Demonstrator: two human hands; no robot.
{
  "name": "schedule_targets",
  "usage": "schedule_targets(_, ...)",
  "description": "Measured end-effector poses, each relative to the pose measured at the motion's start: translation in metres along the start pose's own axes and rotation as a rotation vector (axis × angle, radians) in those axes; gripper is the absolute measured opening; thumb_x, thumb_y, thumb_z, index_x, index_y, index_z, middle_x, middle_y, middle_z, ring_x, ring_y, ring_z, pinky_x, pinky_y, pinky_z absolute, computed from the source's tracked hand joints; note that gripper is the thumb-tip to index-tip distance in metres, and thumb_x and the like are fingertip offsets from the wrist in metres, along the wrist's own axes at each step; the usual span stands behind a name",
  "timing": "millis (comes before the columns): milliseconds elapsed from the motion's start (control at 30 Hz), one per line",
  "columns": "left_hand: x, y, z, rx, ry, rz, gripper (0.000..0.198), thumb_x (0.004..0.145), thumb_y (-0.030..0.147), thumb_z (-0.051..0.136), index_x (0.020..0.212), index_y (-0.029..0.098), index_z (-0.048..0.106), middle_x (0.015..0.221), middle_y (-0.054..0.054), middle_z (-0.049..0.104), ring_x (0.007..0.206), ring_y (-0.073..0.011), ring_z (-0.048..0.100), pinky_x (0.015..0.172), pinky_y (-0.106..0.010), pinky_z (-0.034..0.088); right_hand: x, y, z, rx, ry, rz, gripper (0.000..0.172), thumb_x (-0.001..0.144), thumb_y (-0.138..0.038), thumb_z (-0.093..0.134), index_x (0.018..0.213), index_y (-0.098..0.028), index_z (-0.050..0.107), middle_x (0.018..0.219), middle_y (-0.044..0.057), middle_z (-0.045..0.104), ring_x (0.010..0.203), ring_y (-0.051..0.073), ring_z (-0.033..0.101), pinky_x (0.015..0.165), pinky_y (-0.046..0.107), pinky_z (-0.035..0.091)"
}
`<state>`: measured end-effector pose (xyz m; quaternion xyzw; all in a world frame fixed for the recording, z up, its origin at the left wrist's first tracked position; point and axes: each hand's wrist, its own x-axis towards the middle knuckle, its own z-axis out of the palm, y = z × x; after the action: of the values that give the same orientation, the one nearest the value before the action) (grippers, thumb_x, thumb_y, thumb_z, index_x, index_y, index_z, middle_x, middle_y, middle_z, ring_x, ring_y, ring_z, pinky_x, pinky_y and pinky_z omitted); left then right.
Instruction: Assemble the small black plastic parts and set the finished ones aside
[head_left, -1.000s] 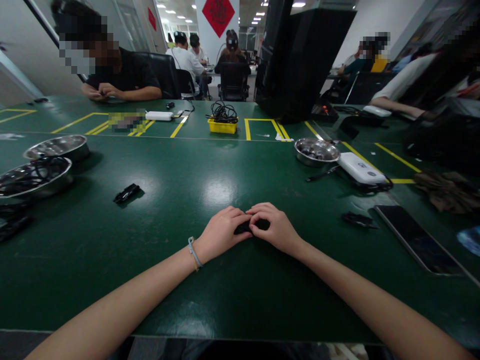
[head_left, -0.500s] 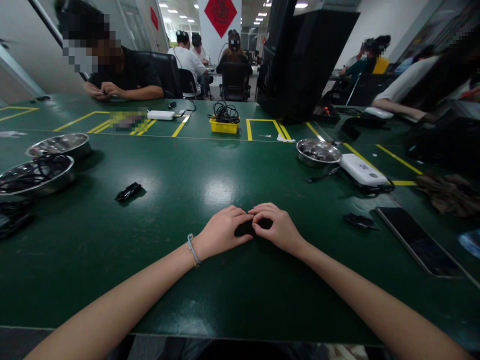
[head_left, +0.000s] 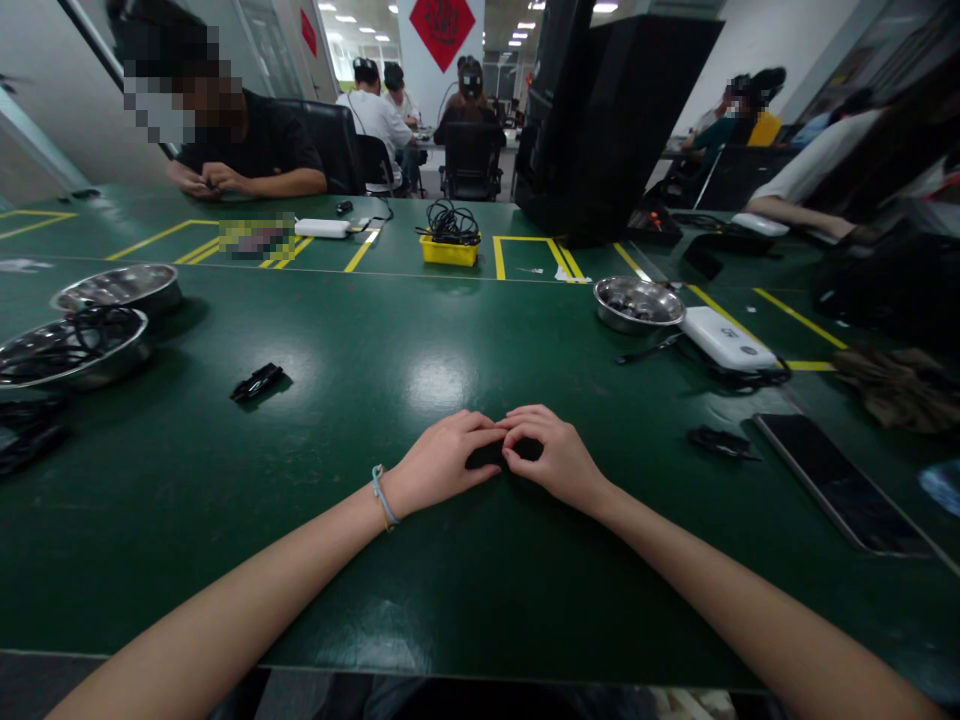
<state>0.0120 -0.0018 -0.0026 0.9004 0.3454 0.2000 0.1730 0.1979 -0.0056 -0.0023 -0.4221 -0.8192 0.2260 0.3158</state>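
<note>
Over the near middle of the green table, my two hands meet at their fingertips. My left hand, with a light blue band at the wrist, has its thumb apart from its stretched index finger. A dark gap lies between them; I cannot tell whether it is shadow or a black thing. Thumb and index finger of my right hand curl together into a ring, and anything pinched there is hidden. To the left lies a small black plastic-looking piece. A dark crumpled piece is on the right.
Metal bowls with black cables stand at left. On the right are another bowl, a white power bank and a phone. Farther back sit a yellow bin of cables and a large black case. People sit around.
My left fingers and thumb have shifted very slightly, and the gap between them looks a little less black. My right hand stays nearly still; the view has barely moved.
</note>
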Motion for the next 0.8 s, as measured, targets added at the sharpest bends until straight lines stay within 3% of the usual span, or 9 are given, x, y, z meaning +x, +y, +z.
schedule_targets(200, -0.0004, -0.0032, 0.0050, -0.134, 0.038, 0.038, 0.038, 0.078, 0.017, 0.057, 0.115, 0.019, 0.049, 0.117, -0.006, 0.050, 0.106, -0.0166, 0.048, 0.092, -0.032, 0.040, -0.0001, 0.0025, 0.0027, -0.039, -0.002, -0.011, 0.007, 0.065, -0.014, 0.061, 0.062, -0.020, 0.060, 0.085, 0.003, 0.066, 0.099, 0.021, 0.051, 0.086, 0.037, 0.043)
schedule_targets(433, -0.0002, -0.0049, 0.0061, -0.139, 0.041, 0.066, 0.034, 0.077, 0.016, 0.058, 0.111, 0.020, 0.053, 0.110, -0.004, 0.057, 0.100, -0.0155, 0.052, 0.088, -0.031, 0.044, -0.0011, 0.0057, 0.0040, -0.028, -0.004, 0.001, 0.006, 0.066, -0.015, 0.061, 0.062, -0.020, 0.061, 0.092, 0.003, 0.066, 0.101, 0.021, 0.050, 0.088, 0.039, 0.043)
schedule_targets(800, -0.0012, -0.0067, 0.0062, -0.024, 0.043, 0.131, 0.034, 0.081, 0.021, 0.054, 0.115, 0.021, 0.052, 0.111, -0.006, 0.057, 0.099, -0.0165, 0.053, 0.084, -0.032, 0.046, -0.0028, 0.0079, 0.0026, -0.030, -0.007, 0.002, 0.006, 0.068, -0.018, 0.061, 0.068, -0.021, 0.065, 0.093, 0.003, 0.066, 0.104, 0.021, 0.049, 0.088, 0.040, 0.042)
